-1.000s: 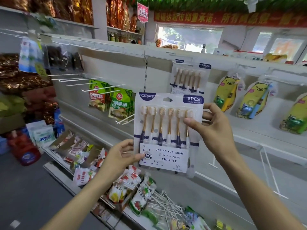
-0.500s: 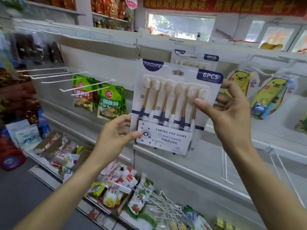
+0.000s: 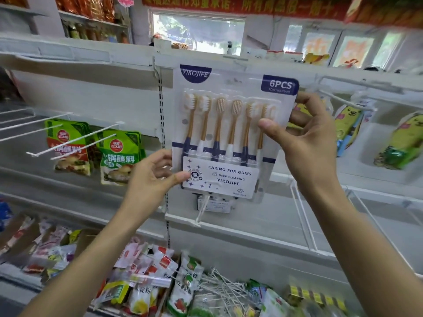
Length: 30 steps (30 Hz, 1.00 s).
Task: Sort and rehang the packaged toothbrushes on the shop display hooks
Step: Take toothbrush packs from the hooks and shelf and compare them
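A white and navy toothbrush pack [image 3: 231,124], marked YIKOJIFE and 6PCS, holds several gold-handled brushes. I hold it upright against the white shelf back, high under the top rail. My left hand [image 3: 151,177] pinches its lower left corner. My right hand [image 3: 302,143] grips its right edge, thumb on the front. Behind it hangs another toothbrush pack [image 3: 215,204]; only its bottom edge shows below. The hanging hole sits near the top of the held pack; the hook behind it is hidden.
Bare white hooks [image 3: 75,140] jut out at left over green sauce pouches [image 3: 119,161]. Yellow bear-shaped packs [image 3: 348,126] hang at right. A white wire divider [image 3: 304,218] stands on the shelf below. Snack packets and loose hooks [image 3: 222,291] fill the lower bins.
Both hands raised the pack up and rightward toward the shelf back, so that it covers the hanging pack that showed behind it. The view swung to the right.
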{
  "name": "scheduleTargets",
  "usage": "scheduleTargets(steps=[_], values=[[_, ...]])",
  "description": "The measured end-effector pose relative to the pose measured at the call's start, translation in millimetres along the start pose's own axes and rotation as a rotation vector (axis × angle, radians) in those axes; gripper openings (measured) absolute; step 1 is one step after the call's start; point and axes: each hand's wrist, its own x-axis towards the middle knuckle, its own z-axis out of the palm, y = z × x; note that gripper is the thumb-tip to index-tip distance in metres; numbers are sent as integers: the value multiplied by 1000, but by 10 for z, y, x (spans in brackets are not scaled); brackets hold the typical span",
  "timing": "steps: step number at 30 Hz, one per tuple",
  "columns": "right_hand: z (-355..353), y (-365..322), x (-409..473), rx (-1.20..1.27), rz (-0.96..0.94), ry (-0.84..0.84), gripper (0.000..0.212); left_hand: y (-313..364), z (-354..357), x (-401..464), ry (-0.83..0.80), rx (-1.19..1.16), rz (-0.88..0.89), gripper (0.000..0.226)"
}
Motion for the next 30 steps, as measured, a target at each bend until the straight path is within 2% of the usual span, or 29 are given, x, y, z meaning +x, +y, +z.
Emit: scheduleTargets(steps=[5, 8, 11, 20, 30], values=[[48, -39, -24, -6, -12, 83, 44, -5, -44, 81, -32, -16, 66, 34], [82, 0, 11, -28, 13, 99, 43, -73, -53, 177, -73, -27, 41, 37], [116, 142, 77, -31, 80, 104, 43, -168, -21, 326, -123, -46, -21, 37], [138, 574, 522, -152, 139, 109, 43, -477, 275, 942, -193, 44, -16, 25], [232, 1132, 1101, -193, 240, 120, 46, -833, 670, 1688, -190, 114, -45, 26]])
